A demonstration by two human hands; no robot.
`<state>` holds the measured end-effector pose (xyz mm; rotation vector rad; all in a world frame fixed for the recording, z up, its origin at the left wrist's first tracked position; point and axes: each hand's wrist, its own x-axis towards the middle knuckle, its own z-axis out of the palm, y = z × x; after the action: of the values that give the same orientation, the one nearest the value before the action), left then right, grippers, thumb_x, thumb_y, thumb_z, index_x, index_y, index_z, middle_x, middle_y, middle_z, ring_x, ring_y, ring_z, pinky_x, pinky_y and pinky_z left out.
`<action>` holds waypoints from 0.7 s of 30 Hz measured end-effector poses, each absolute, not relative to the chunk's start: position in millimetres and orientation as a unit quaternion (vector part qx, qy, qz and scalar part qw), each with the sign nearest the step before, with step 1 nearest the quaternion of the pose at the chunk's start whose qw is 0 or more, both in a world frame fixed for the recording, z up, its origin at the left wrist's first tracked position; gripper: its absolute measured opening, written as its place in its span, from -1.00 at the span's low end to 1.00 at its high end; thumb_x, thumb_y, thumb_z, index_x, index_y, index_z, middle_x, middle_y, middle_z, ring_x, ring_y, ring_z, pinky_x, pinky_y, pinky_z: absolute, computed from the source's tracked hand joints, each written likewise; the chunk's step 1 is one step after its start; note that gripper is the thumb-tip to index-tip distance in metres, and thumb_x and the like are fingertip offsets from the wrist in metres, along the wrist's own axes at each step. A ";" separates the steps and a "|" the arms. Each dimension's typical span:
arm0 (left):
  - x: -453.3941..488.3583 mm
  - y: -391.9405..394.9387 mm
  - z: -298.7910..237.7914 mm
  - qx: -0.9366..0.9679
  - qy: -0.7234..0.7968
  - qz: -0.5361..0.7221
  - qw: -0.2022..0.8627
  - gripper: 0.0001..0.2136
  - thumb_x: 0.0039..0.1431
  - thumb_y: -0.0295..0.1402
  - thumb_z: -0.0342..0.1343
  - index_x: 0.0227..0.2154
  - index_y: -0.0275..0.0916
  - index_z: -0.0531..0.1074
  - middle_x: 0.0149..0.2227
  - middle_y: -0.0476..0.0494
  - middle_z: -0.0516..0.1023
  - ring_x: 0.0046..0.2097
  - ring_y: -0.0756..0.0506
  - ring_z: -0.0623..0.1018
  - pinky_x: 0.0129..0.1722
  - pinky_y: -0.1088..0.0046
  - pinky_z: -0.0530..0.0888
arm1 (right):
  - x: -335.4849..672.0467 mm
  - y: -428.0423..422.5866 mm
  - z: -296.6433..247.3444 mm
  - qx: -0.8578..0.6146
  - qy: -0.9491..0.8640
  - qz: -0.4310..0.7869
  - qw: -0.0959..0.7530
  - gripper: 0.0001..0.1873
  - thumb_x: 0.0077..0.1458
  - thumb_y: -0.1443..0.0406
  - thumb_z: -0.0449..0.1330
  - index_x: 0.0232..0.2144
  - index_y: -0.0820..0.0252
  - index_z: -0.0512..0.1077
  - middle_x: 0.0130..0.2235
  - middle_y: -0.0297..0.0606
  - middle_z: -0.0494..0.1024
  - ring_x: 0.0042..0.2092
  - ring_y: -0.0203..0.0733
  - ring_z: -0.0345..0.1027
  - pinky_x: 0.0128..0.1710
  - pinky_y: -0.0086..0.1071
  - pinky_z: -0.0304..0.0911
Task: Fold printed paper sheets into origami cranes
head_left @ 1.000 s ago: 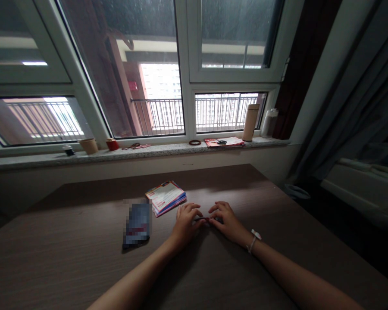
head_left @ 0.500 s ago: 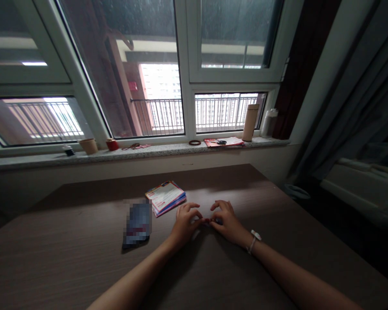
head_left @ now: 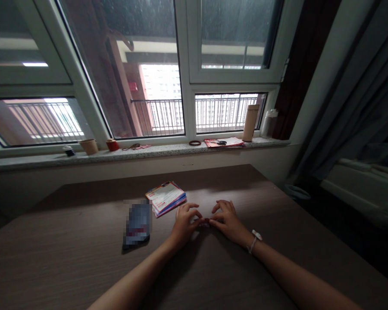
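Observation:
Both hands rest on the dark wooden table (head_left: 67,262), fingertips meeting over a small reddish object (head_left: 204,223) that is too small to name. My left hand (head_left: 184,224) has its fingers curled and pinches the object's left end. On the other side, my right hand (head_left: 228,221), with a light bracelet on the wrist, pinches the right end. A stack of colourful paper sheets (head_left: 166,197) lies just beyond my left hand. A dark blurred packet (head_left: 137,224) lies to the left of it.
A stone windowsill (head_left: 132,153) runs behind the table and holds a brown cup (head_left: 89,146), a red pot (head_left: 112,144), red papers with scissors (head_left: 224,141), a tall beige flask (head_left: 250,122) and a jar (head_left: 269,122). Grey curtains (head_left: 352,99) hang at the right.
The fingertips have drawn slightly closer and lower onto the small reddish object. Arms and everything else stay where they were.

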<state>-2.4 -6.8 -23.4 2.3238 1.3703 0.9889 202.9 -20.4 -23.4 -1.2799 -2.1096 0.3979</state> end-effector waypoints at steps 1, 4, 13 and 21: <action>-2.4 -7.0 -23.2 0.803 0.471 0.340 0.134 -0.93 0.10 -0.29 0.22 -0.45 -0.13 0.54 -0.02 -0.12 0.49 0.08 -0.22 0.38 0.11 0.09 0.27 | 202.7 -21.3 -22.2 -0.481 -0.804 0.148 0.317 -0.84 0.10 0.19 0.23 -0.48 -0.02 0.58 -0.11 -0.29 0.42 0.15 -0.04 0.05 0.26 0.06 -0.34; -2.6 -7.1 -23.0 0.803 0.469 0.341 0.135 -0.94 0.08 -0.31 0.24 -0.46 -0.13 0.54 -0.03 -0.13 0.49 0.07 -0.22 0.38 0.11 0.09 0.27 | 202.3 -23.1 -20.1 -0.474 -0.809 0.137 0.319 -0.83 0.09 0.19 0.24 -0.51 -0.04 0.59 -0.11 -0.31 0.44 0.16 -0.04 0.03 0.27 0.06 -0.40; -4.1 -4.4 -27.7 0.804 0.468 0.343 0.128 -0.93 0.09 -0.29 0.23 -0.45 -0.13 0.54 -0.03 -0.13 0.49 0.06 -0.22 0.39 0.11 0.09 0.28 | 205.0 -20.6 -20.6 -0.487 -0.802 0.159 0.309 -0.81 0.15 0.14 0.18 -0.40 -0.09 0.59 -0.10 -0.30 0.45 0.16 -0.01 0.01 0.25 0.09 -0.35; -4.4 -5.0 -27.9 0.802 0.470 0.346 0.129 -0.94 0.08 -0.31 0.23 -0.45 -0.14 0.53 -0.03 -0.12 0.48 0.07 -0.22 0.38 0.11 0.09 0.27 | 206.4 -17.6 -22.3 -0.491 -0.801 0.161 0.303 -0.87 0.10 0.15 0.23 -0.43 -0.10 0.59 -0.06 -0.36 0.49 0.19 0.01 -0.01 0.24 0.15 -0.42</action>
<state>-4.4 -5.0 -27.9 2.3313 1.3667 1.0057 206.4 -17.6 -22.3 -1.3029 -2.1222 0.4272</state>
